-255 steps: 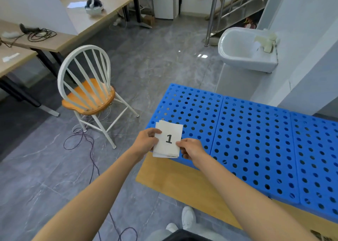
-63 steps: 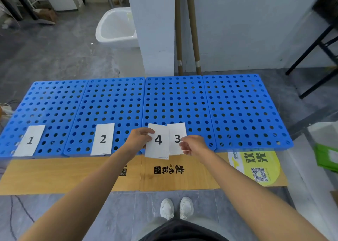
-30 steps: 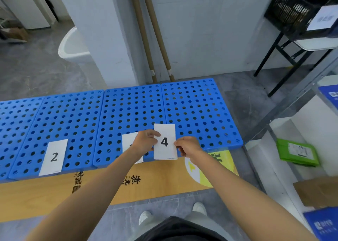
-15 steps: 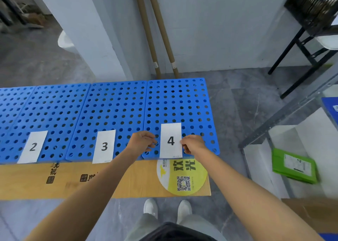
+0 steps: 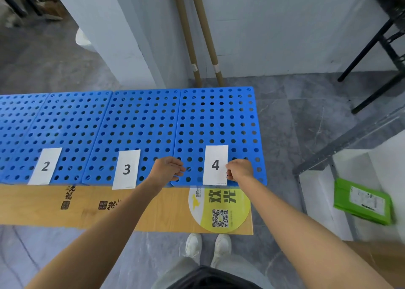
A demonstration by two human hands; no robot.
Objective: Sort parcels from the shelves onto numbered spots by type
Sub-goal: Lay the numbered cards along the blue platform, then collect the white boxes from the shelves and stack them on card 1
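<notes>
Blue perforated pallets [image 5: 140, 122] lie in a row on the floor. White number cards lie along their near edge: card 2 [image 5: 45, 166], card 3 [image 5: 126, 169] and card 4 [image 5: 215, 165] on the rightmost pallet. My right hand [image 5: 240, 170] pinches the right edge of card 4, which lies flat on the pallet. My left hand [image 5: 168, 169] hovers left of that card with loosely curled fingers, holding nothing. A green parcel [image 5: 363, 201] lies on a low white shelf at the right.
Flattened cardboard [image 5: 87, 203] with a round yellow sticker [image 5: 219, 209] lies under the pallets' near edge. A grey shelf frame [image 5: 350, 139] stands at right, a black stand [image 5: 383, 47] behind it. Two cardboard tubes [image 5: 197, 36] lean on the wall beside a white pillar [image 5: 114, 36].
Cards 1, 2 and 3 were laid down in turn. Card 4 has come down onto the rightmost pallet, and my left hand has let go of it and drawn away to the left.
</notes>
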